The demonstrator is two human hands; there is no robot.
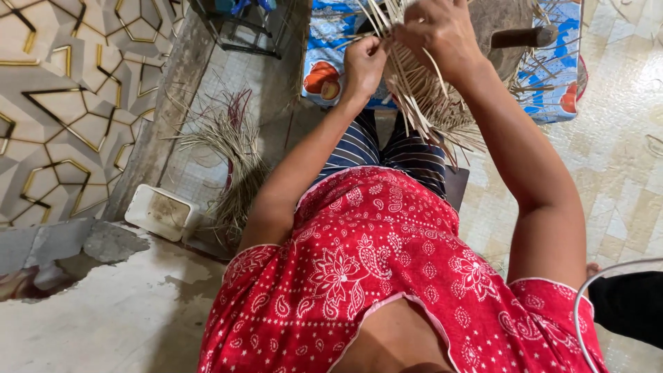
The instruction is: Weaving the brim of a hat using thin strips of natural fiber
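Behind both hands [364,63] [442,31], the woven straw strips [421,103] run off-frame.

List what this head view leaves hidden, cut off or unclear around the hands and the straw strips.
- Head view: top of the woven straw strips, cut by the upper edge.
- Left hand fingertips, buried in the strips.
- Right hand palm, turned away.
- Wooden block behind, partly masked by strips and arm.

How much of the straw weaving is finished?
Some is done: strips already cross in the woven piece. Both hands, left hand and right hand, grip its strips. Many loose ends hang unwoven, and a strip bundle lies unused on the floor.
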